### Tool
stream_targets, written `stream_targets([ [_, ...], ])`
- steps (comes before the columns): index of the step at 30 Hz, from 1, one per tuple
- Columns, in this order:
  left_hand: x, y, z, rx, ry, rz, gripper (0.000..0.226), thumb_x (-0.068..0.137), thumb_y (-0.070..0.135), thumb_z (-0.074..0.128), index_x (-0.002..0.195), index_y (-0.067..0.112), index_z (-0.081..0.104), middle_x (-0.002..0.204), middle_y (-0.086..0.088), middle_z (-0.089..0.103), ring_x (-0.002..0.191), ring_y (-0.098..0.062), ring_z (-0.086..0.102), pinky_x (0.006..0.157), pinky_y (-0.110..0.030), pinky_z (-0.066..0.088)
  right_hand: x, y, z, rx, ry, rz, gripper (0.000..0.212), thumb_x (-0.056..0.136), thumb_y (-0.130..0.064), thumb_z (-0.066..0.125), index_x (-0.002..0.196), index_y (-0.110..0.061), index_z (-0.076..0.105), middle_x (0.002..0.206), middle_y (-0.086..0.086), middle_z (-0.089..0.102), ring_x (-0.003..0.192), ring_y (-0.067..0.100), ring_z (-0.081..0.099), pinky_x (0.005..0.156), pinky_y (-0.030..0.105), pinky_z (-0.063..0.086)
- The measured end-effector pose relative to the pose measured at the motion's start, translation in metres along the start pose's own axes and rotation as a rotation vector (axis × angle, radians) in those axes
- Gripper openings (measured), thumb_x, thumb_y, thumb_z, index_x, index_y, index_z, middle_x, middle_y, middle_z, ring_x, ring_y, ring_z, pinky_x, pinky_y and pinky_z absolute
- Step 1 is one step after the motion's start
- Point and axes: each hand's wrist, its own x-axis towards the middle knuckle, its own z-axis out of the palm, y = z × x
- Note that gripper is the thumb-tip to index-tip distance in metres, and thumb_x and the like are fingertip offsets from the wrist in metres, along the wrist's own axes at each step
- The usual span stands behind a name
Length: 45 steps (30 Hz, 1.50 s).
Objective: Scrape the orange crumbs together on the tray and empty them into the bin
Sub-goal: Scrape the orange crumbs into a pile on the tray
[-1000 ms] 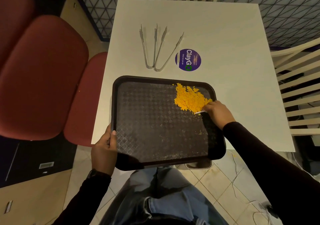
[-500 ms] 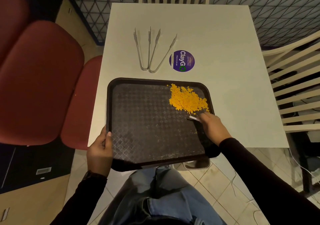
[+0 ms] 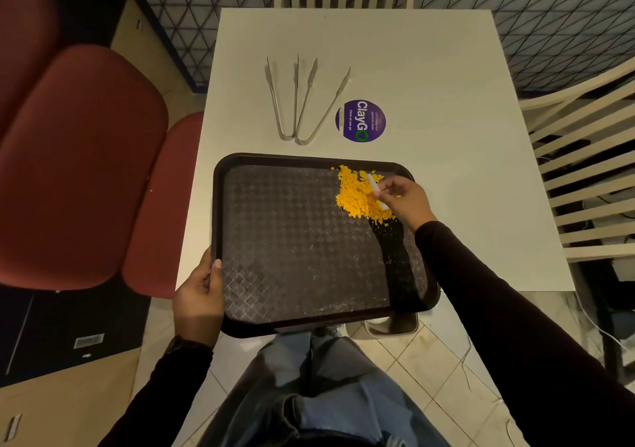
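A dark tray (image 3: 295, 250) with a diamond texture lies on the near edge of the white table (image 3: 429, 79) and overhangs it toward me. Orange crumbs (image 3: 354, 194) are heaped in its far right corner, with a few stray bits trailing toward me. My right hand (image 3: 403, 201) rests at the right side of the heap, pinching a small white flat scraper (image 3: 376, 190) that lies across the crumbs. My left hand (image 3: 199, 297) grips the tray's near left rim, thumb on top. No bin is in view.
Two metal tongs (image 3: 299, 103) and a round purple sticker (image 3: 360, 121) lie on the table beyond the tray. Red padded seats (image 3: 79, 168) stand to the left, a slatted pale chair (image 3: 584, 171) to the right and another at the far end. My legs are below the tray.
My right hand with the scraper moved from the near side of the heap up to its far right side, and the heap is pushed tighter into the corner. My left hand kept its hold on the rim.
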Motion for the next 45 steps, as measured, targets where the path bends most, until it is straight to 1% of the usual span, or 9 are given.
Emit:
stream_targets([
  [3, 0.000, 0.003, 0.000, -0.005, -0.002, -0.001, 0.039, 0.096, 0.022, 0.044, 0.132, 0.007, 0.048, 0.113, 0.007, 0.054, 0.109, -0.012, 0.051, 0.100, -0.037, 0.043, -0.007, -0.003, -0.002, -0.052, 0.026, -0.069, 0.024, 0.083, -0.015, 0.068, 0.106, -0.018, 0.067, 0.096, 0.005, 0.066, 0.089, 0.018, 0.060, 0.076, 0.025, 0.044],
  [8, 0.000, 0.005, 0.000, 0.002, 0.003, 0.018, 0.038, 0.096, 0.019, 0.044, 0.130, 0.005, 0.049, 0.106, 0.005, 0.053, 0.103, -0.010, 0.050, 0.092, -0.027, 0.040, -0.025, 0.005, -0.011, 0.011, -0.050, -0.014, 0.010, 0.075, -0.012, 0.075, 0.079, -0.019, 0.070, 0.086, 0.007, 0.067, 0.088, 0.025, 0.061, 0.082, 0.040, 0.048],
  [12, 0.002, 0.002, -0.002, 0.001, 0.005, 0.036, 0.037, 0.096, 0.019, 0.045, 0.130, 0.006, 0.050, 0.107, 0.008, 0.055, 0.105, -0.010, 0.054, 0.094, -0.030, 0.042, -0.053, 0.022, -0.020, -0.114, -0.106, -0.044, 0.005, 0.077, -0.012, 0.073, 0.082, -0.014, 0.073, 0.088, 0.009, 0.065, 0.088, 0.028, 0.058, 0.081, 0.040, 0.047],
  [18, 0.005, -0.002, -0.001, 0.038, 0.029, 0.052, 0.036, 0.095, 0.019, 0.047, 0.126, 0.003, 0.053, 0.100, 0.000, 0.063, 0.094, -0.009, 0.060, 0.090, -0.026, 0.047, -0.129, 0.071, -0.012, -0.626, -0.148, -0.296, 0.015, 0.078, -0.006, 0.071, 0.091, -0.013, 0.073, 0.086, 0.005, 0.067, 0.080, 0.022, 0.061, 0.067, 0.014, 0.038],
  [24, 0.005, -0.005, 0.001, 0.099, 0.055, 0.085, 0.029, 0.093, 0.013, 0.048, 0.111, -0.004, 0.062, 0.076, -0.012, 0.064, 0.066, -0.007, 0.058, 0.074, -0.018, 0.051, -0.154, 0.094, 0.007, -0.604, 0.007, -0.300, 0.032, 0.061, -0.003, 0.083, 0.090, -0.013, 0.075, 0.086, 0.005, 0.068, 0.079, 0.027, 0.060, 0.069, 0.033, 0.052],
  [31, 0.005, -0.007, 0.002, 0.091, 0.035, 0.044, 0.034, 0.093, 0.013, 0.048, 0.122, -0.003, 0.055, 0.115, -0.021, 0.064, 0.107, -0.032, 0.061, 0.097, -0.049, 0.047, -0.106, 0.087, 0.009, -0.634, 0.063, -0.321, 0.020, 0.070, 0.001, 0.076, 0.087, -0.009, 0.073, 0.082, 0.009, 0.069, 0.073, 0.030, 0.062, 0.068, 0.029, 0.045],
  [36, 0.001, -0.007, 0.001, 0.127, 0.044, 0.053, 0.032, 0.092, 0.010, 0.049, 0.121, -0.004, 0.055, 0.108, -0.021, 0.066, 0.097, -0.030, 0.063, 0.092, -0.032, 0.051, -0.062, 0.071, 0.015, -0.635, 0.080, -0.290, 0.012, 0.079, -0.001, 0.069, 0.089, -0.007, 0.074, 0.087, 0.011, 0.069, 0.081, 0.030, 0.061, 0.072, 0.026, 0.043],
  [40, 0.000, -0.006, 0.001, 0.132, 0.061, 0.058, 0.032, 0.092, 0.010, 0.050, 0.121, -0.004, 0.055, 0.111, -0.021, 0.065, 0.099, -0.030, 0.063, 0.093, -0.048, 0.049, -0.049, 0.056, 0.012, -0.643, 0.066, -0.269, 0.015, 0.078, 0.002, 0.068, 0.091, -0.004, 0.074, 0.092, 0.015, 0.070, 0.085, 0.034, 0.062, 0.074, 0.027, 0.043],
  [45, -0.002, -0.005, 0.004, 0.128, 0.066, 0.040, 0.033, 0.093, 0.012, 0.048, 0.121, -0.003, 0.056, 0.109, -0.019, 0.066, 0.096, -0.018, 0.062, 0.094, -0.041, 0.048, -0.076, 0.058, 0.002, -0.631, 0.081, -0.338, 0.017, 0.070, 0.005, 0.075, 0.083, -0.006, 0.074, 0.080, 0.012, 0.069, 0.072, 0.030, 0.063, 0.068, 0.025, 0.042],
])
